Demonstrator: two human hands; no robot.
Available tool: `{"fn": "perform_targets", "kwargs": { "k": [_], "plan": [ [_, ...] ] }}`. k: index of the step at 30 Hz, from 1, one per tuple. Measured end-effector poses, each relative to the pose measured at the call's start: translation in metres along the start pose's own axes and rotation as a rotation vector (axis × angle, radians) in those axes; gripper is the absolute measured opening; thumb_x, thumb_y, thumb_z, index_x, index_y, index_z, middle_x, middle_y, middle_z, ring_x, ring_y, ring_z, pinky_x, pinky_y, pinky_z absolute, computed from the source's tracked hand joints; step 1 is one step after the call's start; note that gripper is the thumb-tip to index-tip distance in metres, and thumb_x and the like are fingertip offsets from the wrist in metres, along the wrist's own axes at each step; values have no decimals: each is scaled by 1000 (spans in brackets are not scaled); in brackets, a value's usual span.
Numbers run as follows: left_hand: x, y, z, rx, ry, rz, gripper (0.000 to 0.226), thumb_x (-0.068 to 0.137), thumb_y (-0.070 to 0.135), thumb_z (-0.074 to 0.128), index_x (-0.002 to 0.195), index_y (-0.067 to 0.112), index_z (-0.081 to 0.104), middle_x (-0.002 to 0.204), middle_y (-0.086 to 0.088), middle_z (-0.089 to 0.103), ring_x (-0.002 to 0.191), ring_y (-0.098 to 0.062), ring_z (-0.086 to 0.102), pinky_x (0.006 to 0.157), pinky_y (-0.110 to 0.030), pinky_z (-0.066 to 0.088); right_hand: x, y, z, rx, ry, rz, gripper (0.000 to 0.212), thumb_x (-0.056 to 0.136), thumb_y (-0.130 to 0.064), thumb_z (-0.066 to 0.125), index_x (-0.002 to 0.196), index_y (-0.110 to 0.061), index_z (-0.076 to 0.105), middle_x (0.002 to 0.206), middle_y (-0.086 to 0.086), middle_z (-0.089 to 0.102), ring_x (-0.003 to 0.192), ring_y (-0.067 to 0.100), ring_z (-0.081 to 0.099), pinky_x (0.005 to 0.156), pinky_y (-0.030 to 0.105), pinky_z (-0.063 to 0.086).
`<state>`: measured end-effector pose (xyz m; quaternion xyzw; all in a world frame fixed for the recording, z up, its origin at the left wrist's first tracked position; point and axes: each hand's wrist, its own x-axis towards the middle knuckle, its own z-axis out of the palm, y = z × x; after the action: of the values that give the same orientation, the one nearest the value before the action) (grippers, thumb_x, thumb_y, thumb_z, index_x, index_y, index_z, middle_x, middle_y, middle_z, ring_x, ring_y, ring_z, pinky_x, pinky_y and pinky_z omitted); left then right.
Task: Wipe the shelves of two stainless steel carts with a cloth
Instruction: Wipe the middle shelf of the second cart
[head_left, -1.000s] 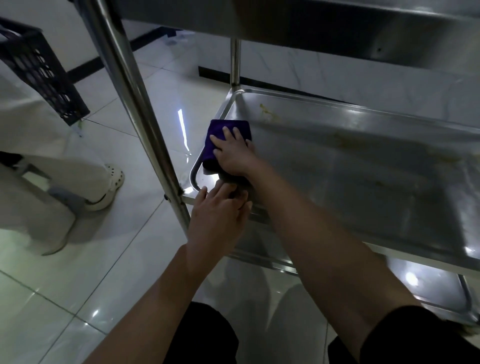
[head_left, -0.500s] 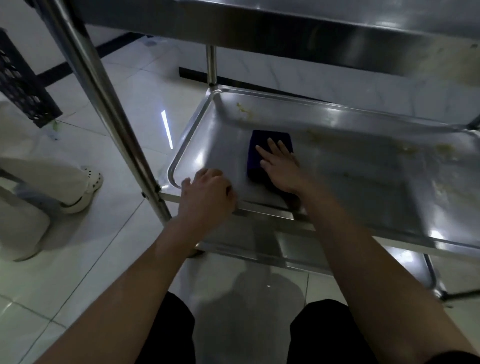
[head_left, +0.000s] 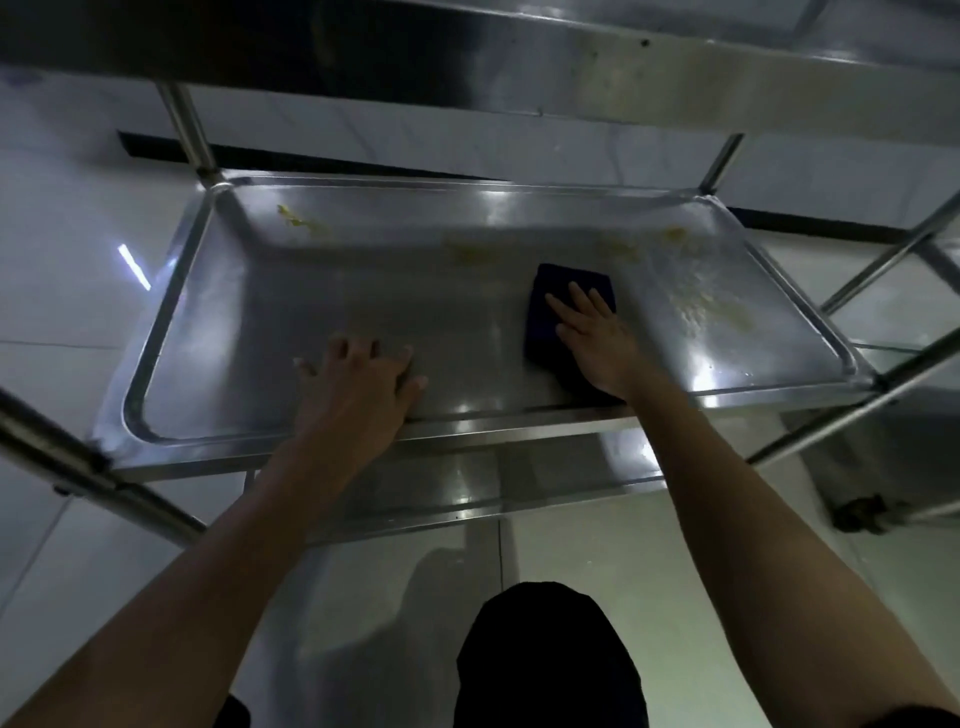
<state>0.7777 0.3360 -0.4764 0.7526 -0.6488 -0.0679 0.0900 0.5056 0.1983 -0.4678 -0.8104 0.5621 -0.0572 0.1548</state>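
Pressing flat on the dark blue cloth (head_left: 566, 291), the right hand (head_left: 597, 338) has its fingers straight and spread, palm down, with nothing curled round the fabric. The cloth lies folded on the floor of the middle shelf (head_left: 363, 291), right of centre and nearer the front lip than the back wall.

The left hand (head_left: 358, 384) rests on the shelf's front edge, left of centre, fingers loosely spread with the tips on the steel; it holds nothing and appears to brace the cart.

Shelf condition, as seen:
- Left and centre floor: dull, even sheen, no visible residue. Judged wiped, or nearly so.
- Back left corner: a small yellowish smear (head_left: 298, 221) on the sloped wall.
- Back centre: a faint yellowish patch (head_left: 475, 254), just beyond the cloth.
- Right end: a broad yellowish, speckled stain (head_left: 711, 312), just right of the cloth, with a smaller spot (head_left: 675, 235) near the back right corner.

Judgement: this shelf is part done. The right end and the back wall remain.

Other levels: the underside of the upper shelf (head_left: 623, 67) fills the top of the view, so its working surface is hidden. The lower shelf (head_left: 467, 493) shows only as a narrow strip beneath; its state cannot be told. Tubular framing at the far right may belong to the second cart, though that is uncertain. Overall, most of the task is judged outstanding.
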Motion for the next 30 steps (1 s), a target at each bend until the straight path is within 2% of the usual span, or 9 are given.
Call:
{"fn": "perform_targets", "kwargs": {
  "k": [3,6,10,16,20,23,25,27,30],
  "plan": [
    [0,3,-2,17,-26,6,49,97,61,38,138,39,52,143,-9,47,135,-34,36,107,-67,31,-10,16,-3,-54,9,19,51,108,-29,35,158,-27,24,168,1,8,155,24,2,124,49,8],
    [-8,3,-6,17,-28,14,47,98,60,40,138,39,52,143,-7,47,134,-34,36,106,-66,33,-25,19,3,-224,5,-16,51,110,-29,23,159,-25,12,168,3,3,155,27,-2,123,46,12],
    [-25,-5,-13,21,-50,40,47,97,62,39,136,40,51,143,-5,48,131,-34,40,104,-63,37,-51,15,8,-249,-9,-24,52,109,-30,19,160,-25,10,168,2,3,155,25,-4,123,45,12],
    [-51,-22,-21,-7,-79,15,52,96,64,40,141,41,50,150,-1,40,137,-31,32,108,-59,36,-82,-8,17,-159,16,-5,51,108,-31,24,159,-30,16,168,2,2,155,25,-3,124,47,11],
    [-57,-39,-29,-15,-58,28,54,93,67,42,141,42,50,150,4,41,134,-28,37,101,-54,42,-86,-24,19,-122,-1,-2,52,108,-33,27,159,-31,15,168,4,0,154,26,-4,124,48,9],
    [-55,-57,-39,-73,-19,47,39,92,64,49,123,41,58,140,6,50,127,-26,45,91,-48,46,-76,-32,17,-127,-51,-12,53,108,-36,27,159,-33,13,168,4,-1,154,26,-6,123,48,6],
    [-54,-78,-44,-67,48,33,28,92,60,53,111,40,57,134,4,53,124,-28,47,89,-49,46,-69,-35,16,-104,-60,-15,52,108,-36,28,159,-35,14,168,1,-2,154,24,-8,122,48,2],
    [-54,-101,-46,35,49,-57,37,89,68,50,114,40,57,134,1,53,127,-30,46,91,-54,46,-61,-39,18,-121,-58,-25,52,108,-36,28,158,-36,16,168,0,-2,154,24,-10,121,50,-3],
    [-56,-120,-43,103,-40,-175,56,85,80,38,124,43,53,138,1,46,128,-32,42,91,-58,46,-44,-60,25,-124,-73,-56,51,107,-36,30,157,-38,18,168,-3,-3,154,23,-12,121,49,-4]
  ]
}}
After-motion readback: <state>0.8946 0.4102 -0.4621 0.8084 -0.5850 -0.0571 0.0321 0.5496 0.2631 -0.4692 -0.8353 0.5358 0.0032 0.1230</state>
